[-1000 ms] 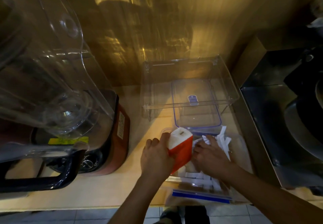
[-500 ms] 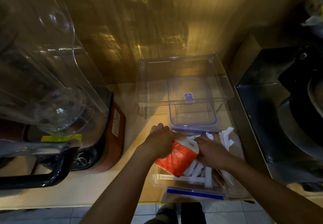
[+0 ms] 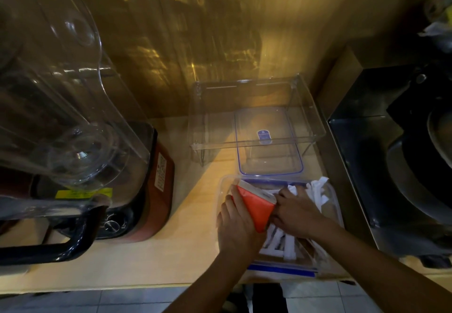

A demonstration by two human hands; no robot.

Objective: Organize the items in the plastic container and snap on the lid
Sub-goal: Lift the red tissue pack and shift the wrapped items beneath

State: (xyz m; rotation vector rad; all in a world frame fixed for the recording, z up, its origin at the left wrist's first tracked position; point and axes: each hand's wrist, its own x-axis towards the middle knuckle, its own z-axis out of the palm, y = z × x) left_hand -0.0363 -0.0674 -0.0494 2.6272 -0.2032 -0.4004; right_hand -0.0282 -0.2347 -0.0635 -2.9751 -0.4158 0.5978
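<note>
Both hands in clear rectangular plastic container [image 3: 221,190], my left hand [image 3: 238,224] wrapped around orange-and-white packet [image 3: 254,205], my right hand [image 3: 297,211] fingers curled pressing white paper sachets [image 3: 315,190], its hold unclear

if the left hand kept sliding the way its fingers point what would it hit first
Probably the far wall of the clear plastic container, at its left corner. The left hand points away from the person, pressing the orange packet. Beyond lies the blue-rimmed clear lid; depth is unclear.
</note>
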